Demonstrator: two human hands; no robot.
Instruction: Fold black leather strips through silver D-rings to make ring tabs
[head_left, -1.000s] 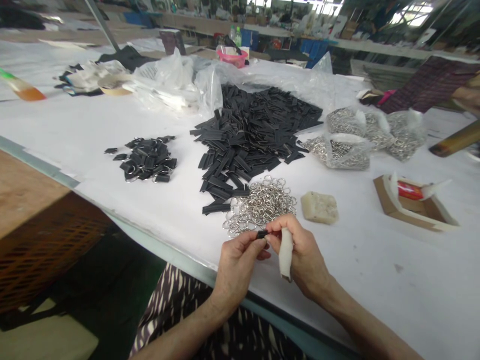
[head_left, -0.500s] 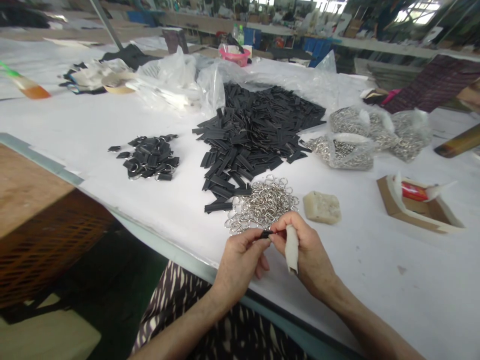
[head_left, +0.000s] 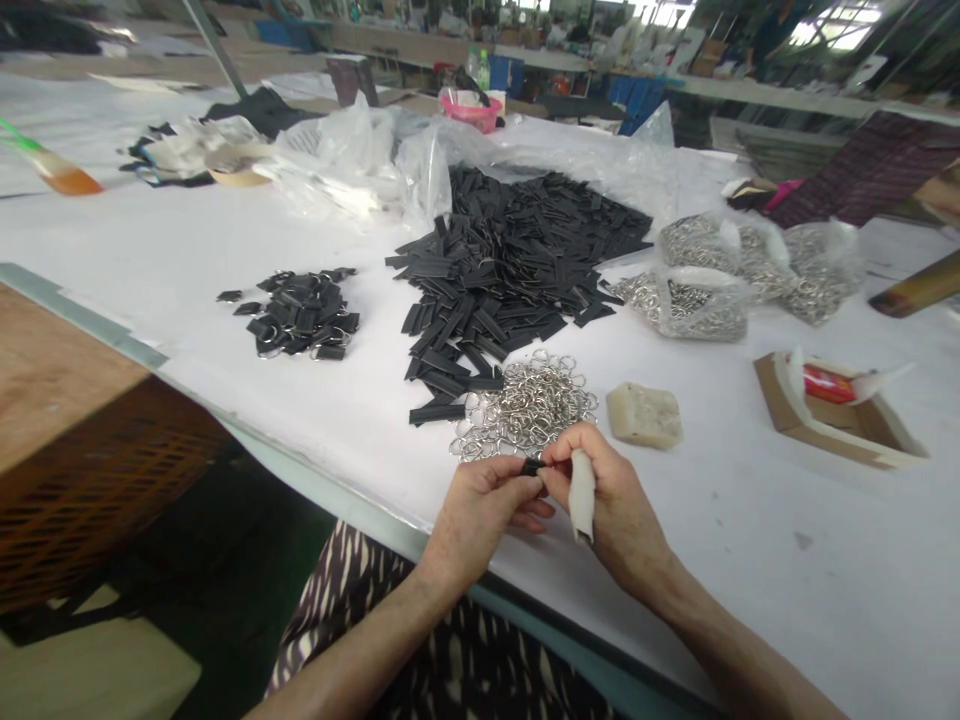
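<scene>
Just in front of a heap of metal rings [head_left: 536,405], a short black strip [head_left: 532,467] is pinched between the fingertips of both hands. My left hand [head_left: 480,510] is closed on its left end, thumb on top, with the lower fingers reaching out below. At the other end, my right hand [head_left: 604,500] grips with thumb and forefinger. An off-white, cloth-like roll [head_left: 582,495] lies along the right hand; whether it is a wrapped handle or a finger cover I cannot tell. Any ring at the strip is hidden by the fingers.
A large pile of black strips [head_left: 517,250] lies behind the rings. Strips looped with rings form a smaller pile [head_left: 304,312] at left. Rightward are a waxy block [head_left: 645,415], a cardboard tray [head_left: 825,425] and bagged rings [head_left: 701,300]. The table edge [head_left: 360,505] runs nearest me.
My left hand's lower fingers have stretched rightward beneath the strip. My left wrist has shifted slightly; my right hand and the piles look nearly the same.
</scene>
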